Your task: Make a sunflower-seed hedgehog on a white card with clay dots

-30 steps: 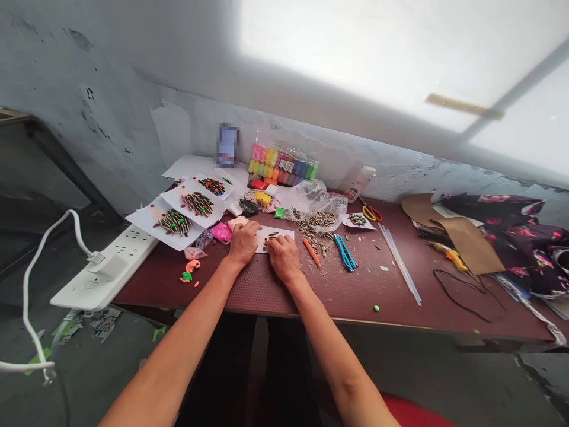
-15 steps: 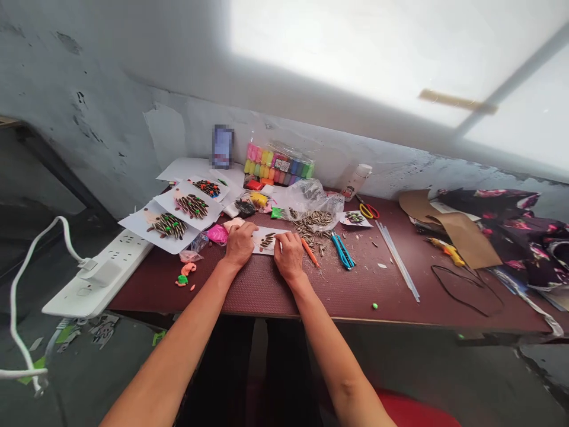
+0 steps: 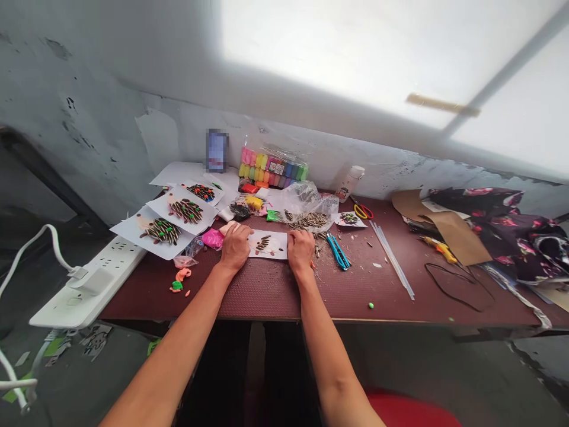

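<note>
A small white card lies on the dark red table, with striped seeds set in pale clay on it. At its left edge, my left hand has its fingers bent and closed on the card. My right hand grips the right edge, fingers curled together. Beyond my right hand is a pile of striped seeds, partly under a clear plastic bag. Pink clay sits left of my left hand.
Seed-covered cards overlap at the left beside a white power strip. A blue cutter, scissors, clear sticks and a yellow glue gun lie to the right. A white bottle stands by the wall.
My right hand has moved right, from over the card to its right edge, now covering most of the orange tool. More of the card shows. The whole view has shifted slightly.
</note>
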Demonstrator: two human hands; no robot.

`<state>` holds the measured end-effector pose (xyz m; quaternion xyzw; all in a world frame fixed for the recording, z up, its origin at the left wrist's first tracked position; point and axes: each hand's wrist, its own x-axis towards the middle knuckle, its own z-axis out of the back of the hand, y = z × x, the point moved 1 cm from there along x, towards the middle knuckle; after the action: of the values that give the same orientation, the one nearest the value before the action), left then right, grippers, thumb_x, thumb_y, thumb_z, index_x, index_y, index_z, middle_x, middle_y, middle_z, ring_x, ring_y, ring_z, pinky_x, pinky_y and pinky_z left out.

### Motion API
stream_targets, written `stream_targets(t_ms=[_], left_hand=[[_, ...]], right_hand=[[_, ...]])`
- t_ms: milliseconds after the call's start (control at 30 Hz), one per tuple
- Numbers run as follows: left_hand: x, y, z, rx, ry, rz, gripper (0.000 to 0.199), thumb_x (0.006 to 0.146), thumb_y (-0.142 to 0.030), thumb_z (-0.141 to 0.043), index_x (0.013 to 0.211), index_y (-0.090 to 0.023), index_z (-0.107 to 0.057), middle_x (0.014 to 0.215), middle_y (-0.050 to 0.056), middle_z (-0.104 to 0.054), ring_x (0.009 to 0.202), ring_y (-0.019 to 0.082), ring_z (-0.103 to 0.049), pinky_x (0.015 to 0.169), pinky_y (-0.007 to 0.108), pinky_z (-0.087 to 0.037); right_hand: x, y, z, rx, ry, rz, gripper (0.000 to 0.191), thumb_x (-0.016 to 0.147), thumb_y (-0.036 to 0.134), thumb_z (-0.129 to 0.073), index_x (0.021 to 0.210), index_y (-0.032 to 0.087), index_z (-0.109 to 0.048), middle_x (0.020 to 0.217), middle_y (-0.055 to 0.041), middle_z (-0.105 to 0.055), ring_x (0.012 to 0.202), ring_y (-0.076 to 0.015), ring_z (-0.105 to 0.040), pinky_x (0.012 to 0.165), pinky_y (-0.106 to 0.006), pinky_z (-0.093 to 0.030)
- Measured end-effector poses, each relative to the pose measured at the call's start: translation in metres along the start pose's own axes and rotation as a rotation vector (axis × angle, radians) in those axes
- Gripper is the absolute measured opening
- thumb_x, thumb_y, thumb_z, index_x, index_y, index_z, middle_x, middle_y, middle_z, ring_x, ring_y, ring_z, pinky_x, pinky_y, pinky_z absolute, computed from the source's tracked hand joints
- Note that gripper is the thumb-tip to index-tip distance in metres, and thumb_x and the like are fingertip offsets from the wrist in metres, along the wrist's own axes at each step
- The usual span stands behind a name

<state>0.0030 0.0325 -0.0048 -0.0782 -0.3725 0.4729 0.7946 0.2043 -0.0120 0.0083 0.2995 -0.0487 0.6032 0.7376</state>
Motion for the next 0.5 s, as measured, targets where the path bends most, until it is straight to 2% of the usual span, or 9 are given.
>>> stream_targets(t_ms=[167, 333, 500], left_hand=[[0.000, 0.000, 0.000, -0.001, 0.033, 0.003, 0.045, 0.076, 0.001, -0.038, 0.096, -0.019, -0.073, 0.099, 0.009, -0.076, 0.100, 0.025, -0.067, 0.117, 0.051, -0.033], [0.000, 0.000, 0.001, -0.006, 0.038, 0.016, 0.045, 0.075, 0.000, -0.039, 0.096, -0.021, -0.072, 0.100, 0.008, -0.076, 0.101, 0.025, -0.067, 0.117, 0.053, -0.032], [0.000, 0.000, 0.001, 0.003, 0.055, 0.024, 0.042, 0.075, 0.000, -0.039, 0.094, -0.020, -0.071, 0.101, 0.009, -0.076, 0.101, 0.025, -0.067, 0.117, 0.052, -0.033]], right_hand=[[0.017, -0.017, 0.006, -0.154, 0.047, -0.112, 0.019, 0.093, 0.021, -0.060, 0.095, 0.019, -0.080, 0.097, -0.0148, -0.071, 0.095, -0.0275, -0.055, 0.083, -0.038, -0.038], [0.027, -0.016, 0.004, -0.231, 0.129, -0.070, 0.020, 0.092, 0.028, -0.064, 0.091, 0.016, -0.080, 0.100, -0.0200, -0.071, 0.101, -0.0312, -0.056, 0.085, -0.041, -0.039], [0.028, -0.014, 0.000, -0.243, 0.132, -0.038, 0.018, 0.092, 0.024, -0.062, 0.093, 0.018, -0.080, 0.100, -0.0181, -0.071, 0.100, -0.0291, -0.056, 0.085, -0.040, -0.039]])
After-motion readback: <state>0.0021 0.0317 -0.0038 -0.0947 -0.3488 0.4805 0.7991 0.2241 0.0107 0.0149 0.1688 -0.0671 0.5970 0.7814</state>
